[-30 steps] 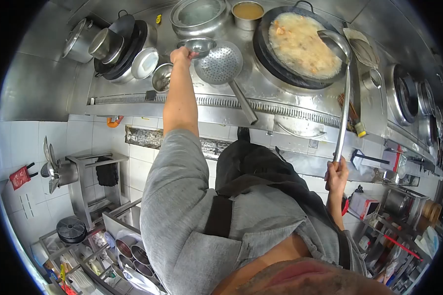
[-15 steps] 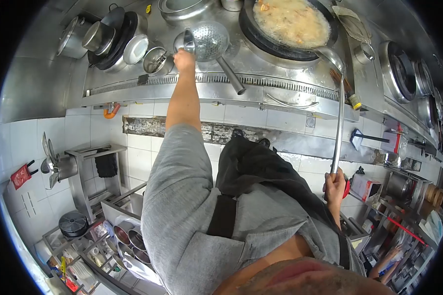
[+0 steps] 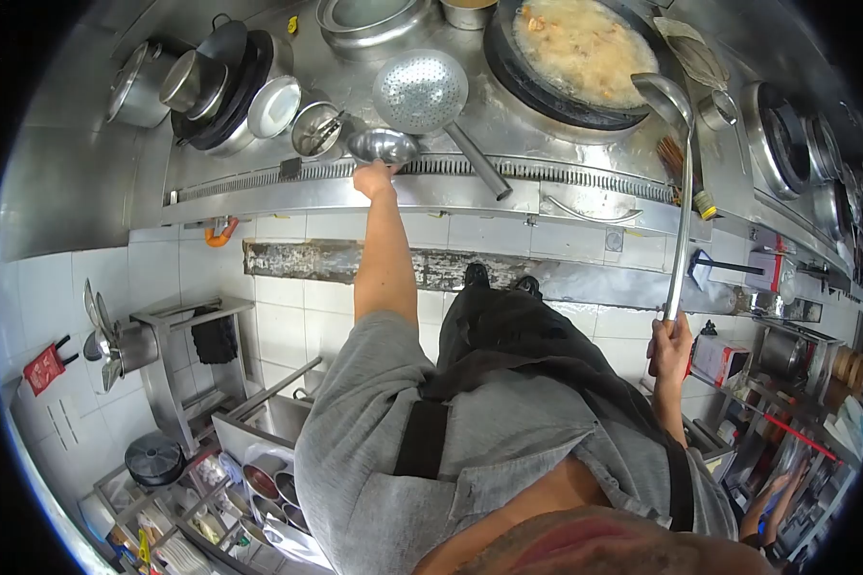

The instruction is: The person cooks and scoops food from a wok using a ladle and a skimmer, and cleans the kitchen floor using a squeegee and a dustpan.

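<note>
The left hand (image 3: 374, 179) pinches a bowl (image 3: 384, 146), at seven o'clock from the strainer (image 3: 420, 91). The right hand (image 3: 670, 345) grips a ladle (image 3: 683, 220), its head at the wok's (image 3: 532, 94) four o'clock edge. Handling the bowl, apparently the step in hand, calls for a level hold.

1. At my left, a steel wall (image 3: 77, 182) carries a soft sheen of light.
2. White tiles (image 3: 278, 299) run below the steel range (image 3: 268, 199), beside a worn, blotchy strip (image 3: 302, 262).
3. A metal stand (image 3: 170, 383) sits over on the left.
4. Across to the right, crowded shelving (image 3: 801, 438) has a red edge.
</note>
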Demonstrator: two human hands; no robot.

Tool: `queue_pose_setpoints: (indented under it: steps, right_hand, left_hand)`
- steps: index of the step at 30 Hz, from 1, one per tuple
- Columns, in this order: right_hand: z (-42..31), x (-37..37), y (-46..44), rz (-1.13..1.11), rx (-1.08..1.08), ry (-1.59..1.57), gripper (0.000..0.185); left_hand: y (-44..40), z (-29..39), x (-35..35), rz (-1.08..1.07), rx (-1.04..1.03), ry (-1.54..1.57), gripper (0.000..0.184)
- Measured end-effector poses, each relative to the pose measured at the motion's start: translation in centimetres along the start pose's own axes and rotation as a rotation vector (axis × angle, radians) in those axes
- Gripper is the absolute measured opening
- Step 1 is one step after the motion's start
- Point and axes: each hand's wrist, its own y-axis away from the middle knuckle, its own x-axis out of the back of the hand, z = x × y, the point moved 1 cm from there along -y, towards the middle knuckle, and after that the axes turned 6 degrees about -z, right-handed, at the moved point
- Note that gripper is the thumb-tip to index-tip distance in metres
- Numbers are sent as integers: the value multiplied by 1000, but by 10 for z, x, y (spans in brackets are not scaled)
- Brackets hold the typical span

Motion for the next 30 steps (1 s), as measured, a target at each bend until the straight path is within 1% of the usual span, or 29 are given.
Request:
queue_pose_setpoints:
  steps: [1,2,3,4,6,7,9,10,11,13,14,15,17,18,19,21,22,24,25,26,27,28,29,30]
  right_hand:
    - [-4,-4,-2,13,7,0,16]
    - [-8,-8,-3,14,16,-13,16]
    - [-10,-11,-4,13,26,-25,15]
    - [-10,-14,-5,19,31,-24,15]
    - [-7,-19,-5,17,48,-105,17]
    - [-8,-22,-3,-1,50,-98,17]
    - [-10,-26,2,58,3,-45,17]
    - [-3,-26,1,47,23,-83,16]
    - [0,-25,1,31,34,-68,15]
    - [7,-26,-1,17,95,-94,18]
    - [4,-29,-2,30,96,-120,20]
    - [2,-31,-5,6,102,-116,20]
    - [-1,-33,-8,19,113,-95,22]
    - [-3,-34,-11,27,96,-94,24]
    - [-4,-34,-14,25,96,-95,24]
    - [-7,-35,-19,-9,105,-61,25]
    - [-9,-35,-20,-9,103,-77,26]
    - [-14,-36,-21,-3,115,-71,26]
    - [-16,-37,-20,1,122,-73,25]
    - [-22,-40,-18,5,130,-43,18]
    - [-26,-41,-16,23,133,-16,12]
    - [-19,-38,-18,43,105,19,15]
    - [-18,-37,-19,42,92,24,20]
    - [-17,-38,-21,65,90,43,24]
  left_hand:
    - [-6,0,-2,8,9,76,18]
    - [-20,-7,-1,48,64,49,22]
    - [-29,-9,3,39,61,56,22]
    - [-38,-12,9,-51,56,-214,24]
    - [-43,-8,14,-69,136,-217,31]
    - [-45,-8,18,-52,144,-213,31]
    - [-32,14,33,-103,95,-189,33]
    - [-19,29,42,-104,132,-185,31]
    - [-17,31,51,-65,134,-172,31]
    - [-15,30,73,-38,164,125,28]
    - [-17,27,86,-16,181,209,24]
    - [-24,17,99,8,181,216,24]
    - [-41,3,119,51,106,507,19]
    - [-46,3,131,110,165,522,16]
    - [-51,4,140,111,164,521,16]
    - [-58,9,157,189,156,467,26]
    - [-62,12,164,181,155,468,26]
    - [-45,38,180,264,115,188,26]
    - [-53,34,183,312,71,271,27]
    - [-57,37,188,303,27,308,27]
    - [-65,39,186,298,27,330,28]
    - [-83,35,180,275,-43,374,27]
    - [-89,43,170,207,-20,407,23]
    - [-110,38,161,93,-10,482,19]
